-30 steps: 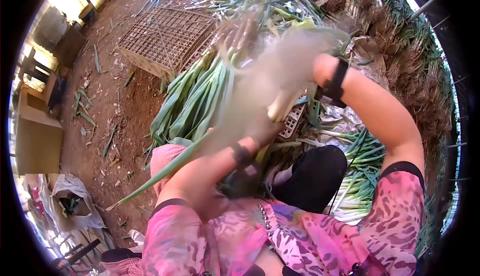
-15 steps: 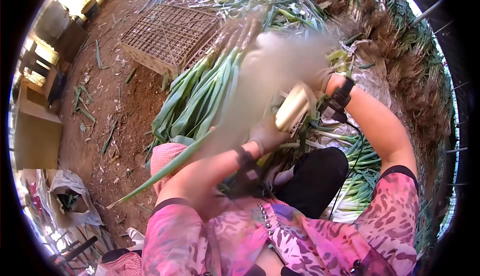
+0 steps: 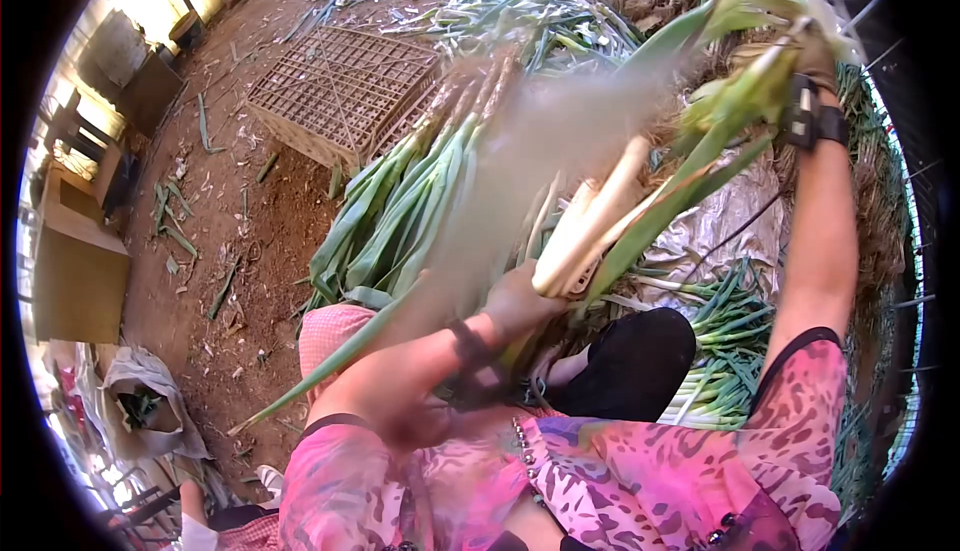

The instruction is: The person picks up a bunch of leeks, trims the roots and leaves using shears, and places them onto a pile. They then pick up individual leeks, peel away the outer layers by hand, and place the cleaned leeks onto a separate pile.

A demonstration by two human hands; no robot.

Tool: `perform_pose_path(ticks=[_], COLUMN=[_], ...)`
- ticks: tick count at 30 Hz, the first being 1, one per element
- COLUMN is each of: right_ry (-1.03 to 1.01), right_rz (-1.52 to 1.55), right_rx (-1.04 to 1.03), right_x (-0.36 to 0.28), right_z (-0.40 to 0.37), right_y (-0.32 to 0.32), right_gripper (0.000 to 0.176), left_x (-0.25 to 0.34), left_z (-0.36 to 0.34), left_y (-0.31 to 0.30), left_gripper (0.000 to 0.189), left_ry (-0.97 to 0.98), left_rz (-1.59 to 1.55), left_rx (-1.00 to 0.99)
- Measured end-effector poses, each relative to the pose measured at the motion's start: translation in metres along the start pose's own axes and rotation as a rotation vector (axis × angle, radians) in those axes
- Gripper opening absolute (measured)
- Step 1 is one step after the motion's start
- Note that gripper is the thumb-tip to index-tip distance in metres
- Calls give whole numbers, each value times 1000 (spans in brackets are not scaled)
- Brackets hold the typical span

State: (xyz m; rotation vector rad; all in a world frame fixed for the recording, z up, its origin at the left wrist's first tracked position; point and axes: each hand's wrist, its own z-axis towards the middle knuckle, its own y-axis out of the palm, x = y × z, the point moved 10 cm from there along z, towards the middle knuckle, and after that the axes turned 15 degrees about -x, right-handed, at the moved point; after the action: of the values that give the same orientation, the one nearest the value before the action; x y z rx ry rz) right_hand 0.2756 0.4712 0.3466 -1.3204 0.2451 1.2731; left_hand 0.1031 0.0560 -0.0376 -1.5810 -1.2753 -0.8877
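Observation:
My gloved left hand [image 3: 518, 303] is wrapped round the thick white stalk of a leek [image 3: 580, 236], or a large green onion. A long green leaf [image 3: 350, 351] trails beyond my left forearm to the lower left. At the upper right, my gloved right hand [image 3: 815, 56] is closed on a strip of outer leaves [image 3: 735, 101]. That strip, yellow-green and slightly blurred, stretches from my fist back down beside the white stalk. A hazy smear covers the middle of the view and hides part of the stalks behind it.
A slatted crate [image 3: 340, 91] stands on the dirt floor, a heap of leeks [image 3: 410, 211] leaning by it. Cleaned green onions [image 3: 715, 351] lie right of my knee near a plastic sheet [image 3: 735, 211]. Rooted bundles line the right; a cardboard box [image 3: 85, 261] stands left.
My right hand has moved from beside the stalk up and right, drawing out the strip of leaves. My left hand stays on the stalk, slightly lower and further left.

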Motion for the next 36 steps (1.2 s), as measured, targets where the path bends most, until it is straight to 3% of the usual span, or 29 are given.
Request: perform_pose_path(ticks=[4, 8, 10, 11, 12, 13, 14, 15, 17, 18, 19, 20, 21, 22, 23, 25, 26, 27, 29, 32, 34, 36], right_ry=[67, 368, 529, 558, 326, 734, 754, 709, 735, 698, 557, 498, 509, 362, 138, -166, -207, -438, -547, -454, -421, -336], right_rz=[-321, -645, -893, -1172, -1333, -1273, -1241, -1216, -1281, -1320, -1378, -1375, -871, -471, -494, -215, -285, -458, -502, -520, -457, -413], right_rx=[163, 24, -350, -688, -980, -1009, -1195, -1282, -1371, -1296, -1151, -778, -382, -12, 47, 11, -86, -98, -338, -613, -592, -254], right_x=[41, 168, 240, 241, 330, 326, 359, 349, 391, 342, 362, 317, 240, 131, 67, -34, -55, -91, -135, -164, -138, -87], right_z=[-67, -182, -262, -307, -363, -392, -422, -429, -415, -367, -312, -230, -157, -114, -71, -31, -9, -8, -31, -63, -8, 51], right_y=[-69, -58, -13, 30, 46, 53, 69, 89, 100, 113, 106, 89, 73, 68, 76, 117, 145, 183, 266, 355, 352, 301], right_gripper=[34, 35, 38, 37, 33, 33, 33, 35, 36, 37, 35, 31, 35, 44, 49, 69, 80, 88, 70, 48, 35, 30], left_x=[11, 35, 57, 51, 56, 54, 50, 45, 32, 29, 25, 16, 12, 10, 12, 23, 23, 22, 18, 18, 17, 17], left_z=[7, -11, -25, -33, -37, -38, -39, -40, -37, -37, -34, -29, -28, -26, -24, -22, -21, -20, -20, -16, -16, -18], left_y=[-42, -105, -132, -137, -145, -151, -156, -159, -164, -164, -162, -160, -157, -156, -152, -145, -144, -144, -145, -133, -135, -136], left_gripper=[53, 46, 42, 42, 42, 42, 42, 42, 42, 43, 43, 48, 49, 51, 53, 58, 59, 60, 62, 63, 61, 61], left_ry=[184, 248, 393, 289, 332, 344, 355, 363, 383, 402, 416, 398, 394, 391, 387, 400, 404, 409, 388, 347, 311, 286], left_rz=[-332, -636, -695, -725, -716, -739, -765, -790, -858, -891, -923, -913, -899, -881, -865, -894, -888, -884, -871, -835, -718, -628], left_rx=[-123, -98, -76, -92, -75, -80, -84, -93, -112, -131, -156, -167, -201, -236, -271, -300, -299, -293, -276, -325, -236, -223])
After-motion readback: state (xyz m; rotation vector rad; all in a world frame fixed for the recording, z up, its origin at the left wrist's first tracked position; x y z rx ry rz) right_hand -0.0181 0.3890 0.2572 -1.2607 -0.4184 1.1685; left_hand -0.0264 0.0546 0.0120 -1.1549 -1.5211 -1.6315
